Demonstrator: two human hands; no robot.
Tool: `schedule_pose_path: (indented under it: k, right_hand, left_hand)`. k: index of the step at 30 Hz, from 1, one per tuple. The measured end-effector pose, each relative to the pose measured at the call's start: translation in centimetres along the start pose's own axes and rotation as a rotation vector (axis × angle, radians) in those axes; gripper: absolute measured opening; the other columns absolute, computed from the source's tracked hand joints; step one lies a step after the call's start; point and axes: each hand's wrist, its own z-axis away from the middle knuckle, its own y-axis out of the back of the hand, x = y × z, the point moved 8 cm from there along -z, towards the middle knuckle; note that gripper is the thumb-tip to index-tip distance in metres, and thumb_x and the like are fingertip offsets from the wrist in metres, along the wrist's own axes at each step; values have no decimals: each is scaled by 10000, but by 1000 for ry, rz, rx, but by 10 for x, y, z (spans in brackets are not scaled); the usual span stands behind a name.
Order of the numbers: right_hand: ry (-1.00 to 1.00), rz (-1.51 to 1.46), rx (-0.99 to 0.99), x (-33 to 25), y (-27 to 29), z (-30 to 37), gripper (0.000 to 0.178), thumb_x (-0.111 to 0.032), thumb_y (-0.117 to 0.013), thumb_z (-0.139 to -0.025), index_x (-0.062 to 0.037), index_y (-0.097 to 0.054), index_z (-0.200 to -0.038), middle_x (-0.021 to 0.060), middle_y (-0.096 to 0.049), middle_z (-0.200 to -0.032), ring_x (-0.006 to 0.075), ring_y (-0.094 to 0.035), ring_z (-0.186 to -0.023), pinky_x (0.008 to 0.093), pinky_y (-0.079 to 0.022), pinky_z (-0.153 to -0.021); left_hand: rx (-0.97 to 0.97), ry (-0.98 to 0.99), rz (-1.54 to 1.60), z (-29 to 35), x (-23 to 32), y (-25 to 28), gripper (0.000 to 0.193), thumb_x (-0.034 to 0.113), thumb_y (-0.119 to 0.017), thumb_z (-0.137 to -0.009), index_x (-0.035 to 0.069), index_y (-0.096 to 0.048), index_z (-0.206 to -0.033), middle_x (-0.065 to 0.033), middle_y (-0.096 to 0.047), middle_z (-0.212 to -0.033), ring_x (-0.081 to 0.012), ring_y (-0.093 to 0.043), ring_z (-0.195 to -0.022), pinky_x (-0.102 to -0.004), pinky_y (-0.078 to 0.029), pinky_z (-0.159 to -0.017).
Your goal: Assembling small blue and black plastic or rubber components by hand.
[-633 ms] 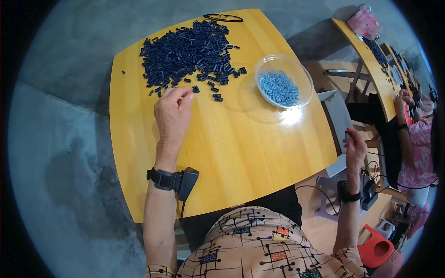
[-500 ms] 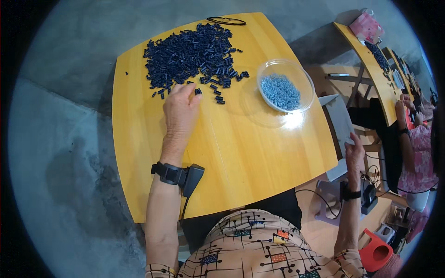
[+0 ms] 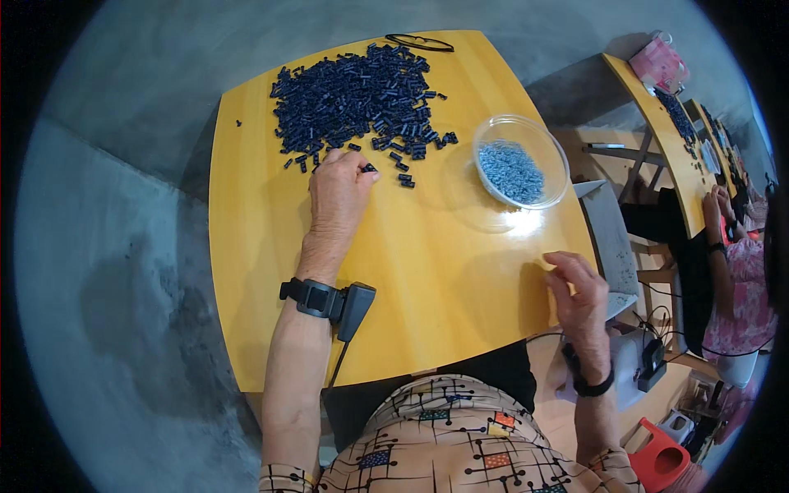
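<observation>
My left hand [image 3: 338, 193] rests at the near edge of a heap of small black plastic parts [image 3: 353, 94] on the yellow table. Its thumb and fingers pinch one small black plastic part [image 3: 369, 168]. Several loose parts [image 3: 403, 168] lie just to the right of those fingertips. Over the table's right edge hovers my right hand [image 3: 579, 294], fingers bent and apart, with nothing visible in them. Beyond it stands a clear round bowl [image 3: 555, 156] holding many tiny bluish metallic pieces [image 3: 511, 172].
Black-framed glasses [image 3: 419, 43] lie at the table's far edge. A grey open box [image 3: 610, 238] sits below the right edge. Farther right, a co-worker's hands [image 3: 717, 209] are at another table [image 3: 637, 86]. A red plastic container [image 3: 660, 460] stands at the lower right.
My right hand has come left from beside the grey box to over the table's right edge. The left hand stays by the heap, still pinching a black part. The whole view has shifted slightly.
</observation>
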Motion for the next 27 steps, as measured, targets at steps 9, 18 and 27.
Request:
schedule_pose_path:
  k: [9, 18, 27]
  right_hand:
    - [147, -20, -103, -25, -41, 3, 170, 37, -647, -776, 13, -640, -944, 159, -657, -899, 295, -663, -817, 332, -538, -709]
    - [149, -75, -100, -25, -52, -3, 166, 35, -647, -776, 13, -642, -940, 147, -658, -905, 278, -664, -809, 329, -537, -706]
    - [119, -141, -5, -13, -53, 1, 165, 60, -634, -771, -3, -647, -924, 142, -661, -875, 276, -665, -814, 315, -530, -717]
  left_hand:
    - [-198, -58, 194, 31, 28, -8, 162, 38, -708, -736, 0, -667, -888, -114, -629, -816, -244, -638, -743, -336, -500, -663]
    - [-358, -108, 341, 71, 66, -15, 242, -3, -693, -713, -5, -668, -953, -87, -624, -859, -184, -602, -679, -293, -491, -652]
    - [-328, -58, 304, 75, 69, -15, 348, 74, -794, -627, 23, -664, -946, -50, -615, -881, -136, -557, -608, -269, -479, -589]
